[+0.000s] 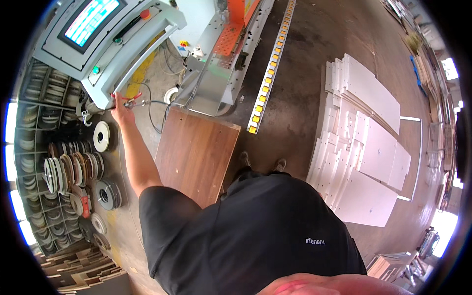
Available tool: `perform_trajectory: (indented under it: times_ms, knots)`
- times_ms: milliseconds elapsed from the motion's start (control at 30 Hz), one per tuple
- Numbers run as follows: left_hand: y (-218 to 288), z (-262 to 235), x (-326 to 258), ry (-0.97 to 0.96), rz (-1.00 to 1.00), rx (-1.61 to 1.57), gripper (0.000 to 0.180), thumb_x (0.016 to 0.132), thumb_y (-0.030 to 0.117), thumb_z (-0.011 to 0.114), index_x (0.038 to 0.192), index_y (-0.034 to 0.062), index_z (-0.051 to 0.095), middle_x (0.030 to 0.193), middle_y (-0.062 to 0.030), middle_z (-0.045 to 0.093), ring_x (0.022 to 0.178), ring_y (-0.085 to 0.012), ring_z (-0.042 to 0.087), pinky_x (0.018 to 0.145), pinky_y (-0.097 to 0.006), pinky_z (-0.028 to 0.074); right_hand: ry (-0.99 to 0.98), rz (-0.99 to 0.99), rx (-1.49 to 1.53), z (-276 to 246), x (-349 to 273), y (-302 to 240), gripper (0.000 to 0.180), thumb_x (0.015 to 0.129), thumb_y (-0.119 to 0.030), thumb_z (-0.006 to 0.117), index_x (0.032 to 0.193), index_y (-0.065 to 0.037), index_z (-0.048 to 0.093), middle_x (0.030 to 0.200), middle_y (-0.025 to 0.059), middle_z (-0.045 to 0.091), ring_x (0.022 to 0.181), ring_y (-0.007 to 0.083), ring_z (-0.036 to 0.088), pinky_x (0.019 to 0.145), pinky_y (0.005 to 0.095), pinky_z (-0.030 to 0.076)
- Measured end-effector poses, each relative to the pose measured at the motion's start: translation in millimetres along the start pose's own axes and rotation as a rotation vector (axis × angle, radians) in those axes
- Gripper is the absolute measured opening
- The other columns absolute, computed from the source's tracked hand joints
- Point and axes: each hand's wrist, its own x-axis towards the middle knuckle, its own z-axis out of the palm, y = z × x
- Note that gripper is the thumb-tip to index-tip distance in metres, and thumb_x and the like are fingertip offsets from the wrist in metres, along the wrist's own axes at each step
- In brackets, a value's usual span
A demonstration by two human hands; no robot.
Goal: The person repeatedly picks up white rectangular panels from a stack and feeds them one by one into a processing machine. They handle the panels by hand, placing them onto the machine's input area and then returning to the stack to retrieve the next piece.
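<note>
My left arm reaches out toward the lower corner of a grey machine control panel [64, 61]. There my left hand [123, 113] is closed at a small metal hand tool with red handles [132, 102], whose exact kind is too small to make out. The fingers are partly hidden, right beside the panel's corner and the end of its curved grab bar [142, 61]. A lit screen [92, 23], a red knob [145, 14] and green buttons [96, 70] sit on the panel. My right hand is out of view.
A brown wooden board [196, 147] lies near my feet. White panels [368, 182] are stacked to the right. Between them runs a rail with yellow blocks [268, 78]. Rolls of edge banding [73, 167] and a loaded rack [34, 167] stand left. Cables [152, 113] hang below the panel.
</note>
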Motion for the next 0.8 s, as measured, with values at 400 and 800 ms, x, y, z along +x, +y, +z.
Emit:
perform_trajectory:
  times_ms: [400, 800]
  knots:
    - [-83.2, 39.6, -238.8, 0.034, -0.060, 0.246, 0.037, 0.104, 0.027, 0.067, 0.126, -0.0012, 0.056, 0.102, -0.0113, 0.064, 0.090, -0.0191, 0.059, 0.078, -0.032, 0.050, 0.001, -0.208, 0.080, 14.4, 43.1, 93.4, 0.046, 0.103, -0.045, 0.058, 0.098, -0.002, 0.073, 0.084, 0.0096, 0.073, 0.075, 0.0206, 0.070, 0.067, 0.0372, 0.056]
    - [-148.3, 118.2, -424.6, -1.260, 0.629, 1.192, 0.043, 0.091, 0.030, 0.072, 0.130, 0.0126, 0.064, 0.121, -0.0080, 0.071, 0.115, -0.0345, 0.062, 0.106, -0.050, 0.042, 0.326, -0.071, 0.066, -35.6, 37.0, 80.7, 0.038, 0.100, -0.043, 0.054, 0.096, -0.013, 0.076, 0.099, 0.0130, 0.076, 0.090, 0.0341, 0.072, 0.082, 0.0466, 0.057]
